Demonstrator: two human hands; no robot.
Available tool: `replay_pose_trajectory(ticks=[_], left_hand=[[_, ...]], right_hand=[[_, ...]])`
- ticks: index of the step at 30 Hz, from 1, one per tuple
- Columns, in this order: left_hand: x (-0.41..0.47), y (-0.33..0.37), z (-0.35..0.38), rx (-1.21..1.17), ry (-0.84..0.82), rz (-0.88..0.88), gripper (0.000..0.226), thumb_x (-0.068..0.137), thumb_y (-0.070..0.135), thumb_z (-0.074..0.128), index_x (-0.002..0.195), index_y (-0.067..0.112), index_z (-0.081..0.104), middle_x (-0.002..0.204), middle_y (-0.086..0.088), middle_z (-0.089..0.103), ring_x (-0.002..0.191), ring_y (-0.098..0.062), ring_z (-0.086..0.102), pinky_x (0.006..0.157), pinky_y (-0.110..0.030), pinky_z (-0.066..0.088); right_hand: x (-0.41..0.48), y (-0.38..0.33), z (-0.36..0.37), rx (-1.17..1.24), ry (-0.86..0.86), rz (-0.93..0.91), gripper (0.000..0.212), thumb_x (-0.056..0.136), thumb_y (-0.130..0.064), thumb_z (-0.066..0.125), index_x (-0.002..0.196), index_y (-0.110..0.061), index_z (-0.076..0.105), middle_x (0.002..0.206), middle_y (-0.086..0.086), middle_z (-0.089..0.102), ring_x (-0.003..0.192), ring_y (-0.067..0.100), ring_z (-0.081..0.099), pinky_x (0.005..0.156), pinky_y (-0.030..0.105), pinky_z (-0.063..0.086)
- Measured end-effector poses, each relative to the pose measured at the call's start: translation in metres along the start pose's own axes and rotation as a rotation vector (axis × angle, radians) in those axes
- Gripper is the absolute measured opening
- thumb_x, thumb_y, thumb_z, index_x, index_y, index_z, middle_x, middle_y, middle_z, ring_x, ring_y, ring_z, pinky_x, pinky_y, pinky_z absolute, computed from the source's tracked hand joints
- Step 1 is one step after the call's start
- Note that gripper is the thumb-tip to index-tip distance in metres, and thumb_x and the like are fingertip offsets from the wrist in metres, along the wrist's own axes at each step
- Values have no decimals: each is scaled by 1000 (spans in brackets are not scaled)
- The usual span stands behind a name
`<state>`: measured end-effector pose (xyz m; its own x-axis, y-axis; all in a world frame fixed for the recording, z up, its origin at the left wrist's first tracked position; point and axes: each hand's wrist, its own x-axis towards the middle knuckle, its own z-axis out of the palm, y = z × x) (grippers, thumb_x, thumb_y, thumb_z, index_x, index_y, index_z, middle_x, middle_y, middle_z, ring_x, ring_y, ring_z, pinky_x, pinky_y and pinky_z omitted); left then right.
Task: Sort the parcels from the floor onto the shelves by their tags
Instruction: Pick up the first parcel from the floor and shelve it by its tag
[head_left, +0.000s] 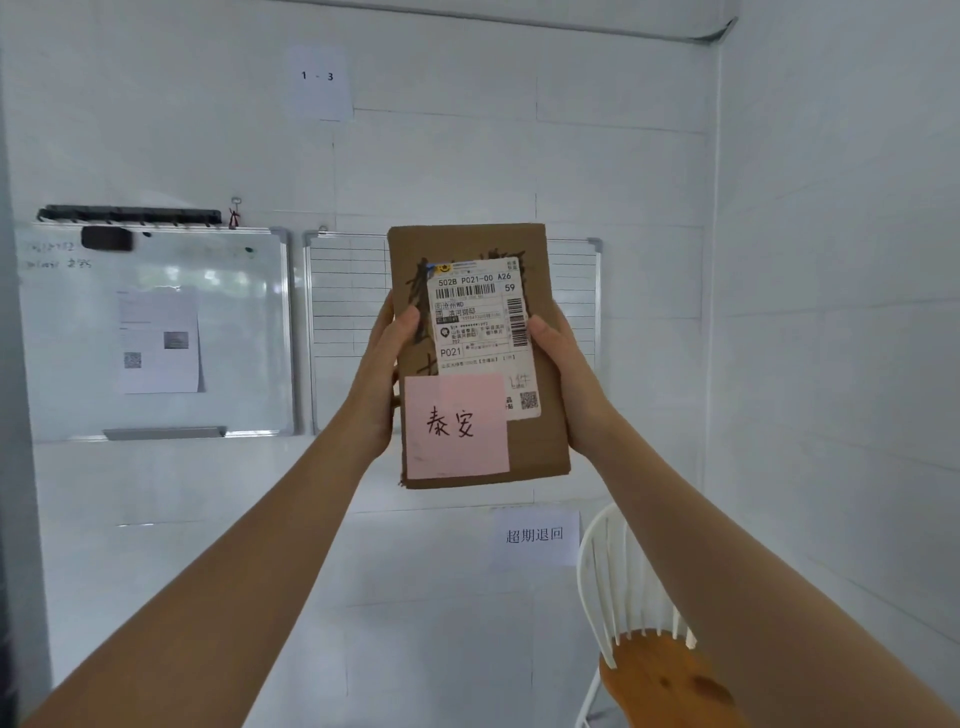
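A flat brown cardboard parcel (467, 244) is held upright in front of me at arm's length, its face toward the camera. It carries a white shipping label (480, 322) and a pink sticky note (454, 426) with handwritten characters at its lower left. My left hand (387, 369) grips the parcel's left edge, thumb on the front. On the right edge sits my right hand (563, 374), its thumb pressing the label. No shelves or floor parcels are in view.
A white wall lies straight ahead with two whiteboards (156, 332) (343, 312), a paper sign "1 - 3" (319, 80) high up and another paper sign (535, 535) low down. A white chair with a wooden seat (654, 670) stands at lower right.
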<state>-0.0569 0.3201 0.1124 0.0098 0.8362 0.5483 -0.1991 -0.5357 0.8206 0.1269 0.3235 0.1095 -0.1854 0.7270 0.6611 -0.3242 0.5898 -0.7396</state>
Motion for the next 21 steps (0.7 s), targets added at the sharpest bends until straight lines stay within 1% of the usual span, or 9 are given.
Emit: replay_pose_trajectory(ticks=[3,5,8,11,12,13,16,20,21], left_hand=[[2,-2,8,-94,-56,4,73,74,51,54,139,21,41,124,-8,62,101,-23,65,74,-31,56],[4,-1,11,-135,-66,11,70,79,45,52,142,21,36,128,-11,59,101,-23,63,66,-27,56],[4,0,12,-114,-74,23,72,78,44,54,143,23,32,128,-11,60,102,-24,64,68,-28,57],[7,-4,12,-88,-64,45,77,77,44,56,145,27,26,130,-9,60,111,-26,63,87,-40,53],[8,-6,13,-89,-63,53,77,77,44,57,146,27,25,130,-9,60,112,-26,62,90,-41,52],[9,-7,14,-87,-63,61,76,78,44,56,146,28,24,129,-8,60,111,-26,63,89,-40,52],[11,-7,19,-67,-59,61,69,85,43,54,146,28,23,120,-5,63,101,-22,66,73,-30,57],[9,-8,21,-56,-65,28,79,76,51,53,146,27,26,131,-11,58,111,-27,62,72,-30,56],[6,-8,21,-47,-51,27,80,75,51,53,146,27,27,132,-11,58,110,-26,63,71,-29,57]], right_hand=[[0,-1,1,100,-47,1,68,85,-32,53,148,-23,27,137,12,55,109,24,64,85,36,56],[-1,3,0,127,-37,-7,68,84,-31,54,147,-22,28,137,12,55,111,25,63,87,37,56],[-1,4,-3,146,-10,-27,67,83,-26,56,144,-21,30,133,11,58,104,22,66,84,36,57],[3,2,-7,145,38,-16,70,79,-27,60,142,-21,31,123,9,61,94,18,69,77,34,58],[4,1,-7,142,45,-14,70,78,-27,60,142,-21,31,121,9,62,92,18,70,75,33,58],[4,-1,-8,138,50,-12,70,78,-28,60,142,-21,31,120,8,62,90,17,70,74,33,58],[6,0,-11,161,38,-15,68,80,-29,58,142,-21,31,119,7,63,91,16,70,75,32,58],[7,4,-16,184,-19,-2,61,88,-28,53,145,-20,31,125,9,63,99,19,68,81,34,58],[7,6,-16,189,-31,8,61,88,-28,52,145,-20,31,126,9,62,100,19,68,81,33,58]])
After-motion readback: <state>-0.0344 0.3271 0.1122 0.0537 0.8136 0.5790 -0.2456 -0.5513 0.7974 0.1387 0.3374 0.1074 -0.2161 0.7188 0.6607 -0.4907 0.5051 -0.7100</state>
